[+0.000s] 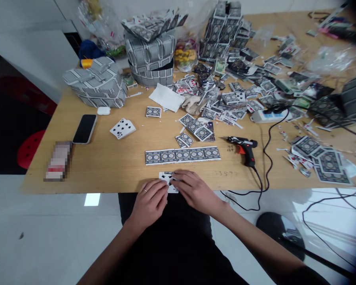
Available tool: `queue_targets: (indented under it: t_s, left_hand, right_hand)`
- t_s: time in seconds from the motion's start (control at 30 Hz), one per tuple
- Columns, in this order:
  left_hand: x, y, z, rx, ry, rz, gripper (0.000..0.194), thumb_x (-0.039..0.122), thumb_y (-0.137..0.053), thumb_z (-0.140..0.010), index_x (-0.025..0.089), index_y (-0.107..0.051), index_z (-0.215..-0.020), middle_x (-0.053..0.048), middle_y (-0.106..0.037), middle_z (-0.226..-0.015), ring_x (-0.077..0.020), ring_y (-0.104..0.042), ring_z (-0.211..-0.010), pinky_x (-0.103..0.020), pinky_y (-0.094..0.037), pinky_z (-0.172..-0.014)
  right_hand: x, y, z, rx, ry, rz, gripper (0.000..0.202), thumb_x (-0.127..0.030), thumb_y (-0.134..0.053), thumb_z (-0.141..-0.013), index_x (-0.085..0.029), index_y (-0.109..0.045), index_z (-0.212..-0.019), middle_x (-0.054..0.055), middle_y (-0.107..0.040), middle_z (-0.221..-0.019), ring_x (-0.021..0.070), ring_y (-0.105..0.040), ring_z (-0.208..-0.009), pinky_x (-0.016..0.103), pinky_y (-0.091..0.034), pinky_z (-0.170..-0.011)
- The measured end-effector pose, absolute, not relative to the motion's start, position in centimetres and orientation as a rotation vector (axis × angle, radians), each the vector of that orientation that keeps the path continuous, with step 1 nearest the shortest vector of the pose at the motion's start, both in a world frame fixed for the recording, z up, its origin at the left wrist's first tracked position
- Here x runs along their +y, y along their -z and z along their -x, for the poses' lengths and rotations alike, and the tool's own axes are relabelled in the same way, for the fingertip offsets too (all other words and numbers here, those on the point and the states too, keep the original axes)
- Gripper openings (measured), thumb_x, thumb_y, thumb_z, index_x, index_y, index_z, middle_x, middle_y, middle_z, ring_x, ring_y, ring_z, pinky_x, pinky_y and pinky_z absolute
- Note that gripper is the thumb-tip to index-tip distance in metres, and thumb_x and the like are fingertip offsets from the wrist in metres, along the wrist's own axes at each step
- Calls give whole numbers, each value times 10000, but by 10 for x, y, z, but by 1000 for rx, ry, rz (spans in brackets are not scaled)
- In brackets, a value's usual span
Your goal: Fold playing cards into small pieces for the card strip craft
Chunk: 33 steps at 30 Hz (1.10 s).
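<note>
At the table's front edge a playing card (165,176) lies face up, black spade pips showing. My left hand (150,199) grips its left side, with a ring on one finger. From the right, my right hand (194,190) has its fingers bent over the same card; a strip of patterned card back shows along the top edge. Both thumbs are partly hidden. Just beyond my hands runs a flat strip of joined cards (182,155), backs up. Behind the strip are a few loose cards (184,139) and a fanned group of cards (194,126).
A glue gun (245,150) with a black cable lies right of the strip, near a power strip (268,115). Left are a face-up card stack (122,128), a phone (84,129) and an earbud case (103,111). Card-made baskets (96,85) and heaped card scraps fill the back.
</note>
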<state>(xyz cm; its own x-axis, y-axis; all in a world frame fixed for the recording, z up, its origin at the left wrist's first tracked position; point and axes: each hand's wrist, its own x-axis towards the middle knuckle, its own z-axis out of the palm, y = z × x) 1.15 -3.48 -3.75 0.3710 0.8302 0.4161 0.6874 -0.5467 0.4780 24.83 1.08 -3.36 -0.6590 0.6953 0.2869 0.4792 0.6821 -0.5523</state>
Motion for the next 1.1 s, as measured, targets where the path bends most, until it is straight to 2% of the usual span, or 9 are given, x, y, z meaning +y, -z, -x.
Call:
queue_targets:
  t_s: [0.13, 0.3, 0.53, 0.77, 0.93, 1.1]
  left_hand:
    - [-36, 40, -11, 1347, -914, -2441, 287, 114, -696, -977, 204, -726, -1247, -74, -800, -1229, -243, -727, -1205, -442, -576, -1088]
    - [-33, 42, -8, 1318, -887, -2479, 135, 154, -742, -971, 218, -752, -1090, -69, -783, -1217, -250, -715, -1188, -454, -569, -1090]
    - [-27, 41, -8, 1282, -933, -2480, 138, 128, -728, -976, 231, -757, -1063, -49, -777, -1141, -224, -713, -1113, -459, -567, -1096]
    - [-27, 42, -8, 1237, -932, -2478, 157, 106, -715, -979, 211, -743, -1093, -46, -775, -1094, -219, -697, -1069, -393, -579, -954]
    - [-29, 42, -10, 1240, -879, -2486, 196, 88, -719, -962, 192, -745, -1126, -65, -778, -1101, -237, -703, -1067, -411, -567, -984]
    - [-28, 44, -10, 1243, -933, -2500, 150, 122, -733, -969, 190, -744, -1102, -59, -797, -1078, -236, -719, -1042, -413, -573, -961]
  right_hand:
    - [11, 36, -249, -2423, -592, 890, 291, -108, -576, -1065, -156, -721, -1312, 136, -742, -1344, 304, -629, -1367, 530, -583, -1138]
    - [9, 38, -249, -2420, -595, 902, 280, -124, -574, -1073, -175, -718, -1307, 134, -738, -1356, 313, -633, -1364, 543, -582, -1133]
    - [10, 36, -247, -2387, -628, 915, 255, -132, -581, -1075, -188, -730, -1275, 119, -754, -1320, 307, -650, -1343, 544, -581, -1128]
    - [13, 35, -247, -2369, -642, 904, 251, -129, -587, -1073, -199, -740, -1260, 110, -765, -1297, 306, -668, -1315, 540, -596, -1093]
    - [13, 35, -247, -2359, -637, 916, 234, -142, -594, -1076, -203, -738, -1250, 107, -767, -1286, 301, -677, -1295, 527, -597, -1084]
    - [12, 33, -247, -2388, -633, 924, 212, -112, -583, -1065, -185, -733, -1196, 123, -756, -1309, 313, -671, -1298, 540, -598, -1081]
